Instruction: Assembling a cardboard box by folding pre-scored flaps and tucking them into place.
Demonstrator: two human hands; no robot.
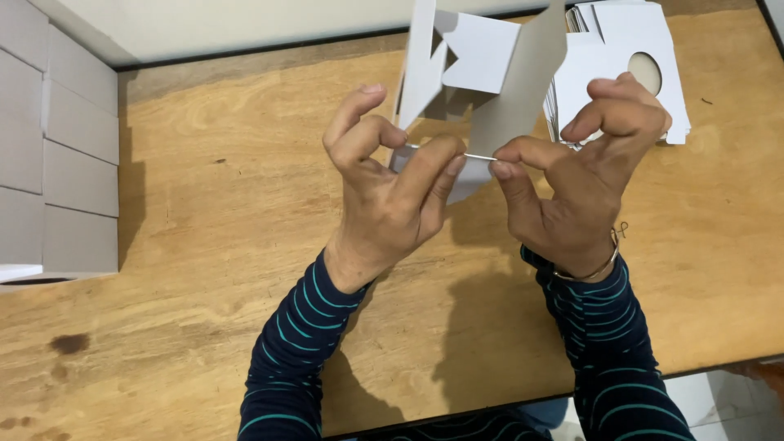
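Down below the hands lies a big wooden table [204, 245], brown with swirly lines in it. Everything else is told from where it sits on that table.

At the table's left edge stands a pile of closed grey boxes [61, 147], stacked side by side. At the table's far right corner lies a stack of flat white cards [629, 49], and the top one has a round hole cut in it. The stack is just behind the right hand.

Over the middle of the table, lifted up in the air, is a half-folded box [490, 73]. It is made of white and grey card, and its flaps stick up and out. It does not touch the table.

The person wears dark blue sleeves [294, 359] with thin green stripes. A thin bangle [600, 265] goes round the right wrist.

The left hand [384, 188] pinches the bottom edge of the half-folded box between thumb and fingers. Its first finger curls up, free. The right hand [584, 171] pinches the same bottom edge from the other side, thumb pressed close to the left thumb. Its other fingers bend over the top, and they do not hold anything.
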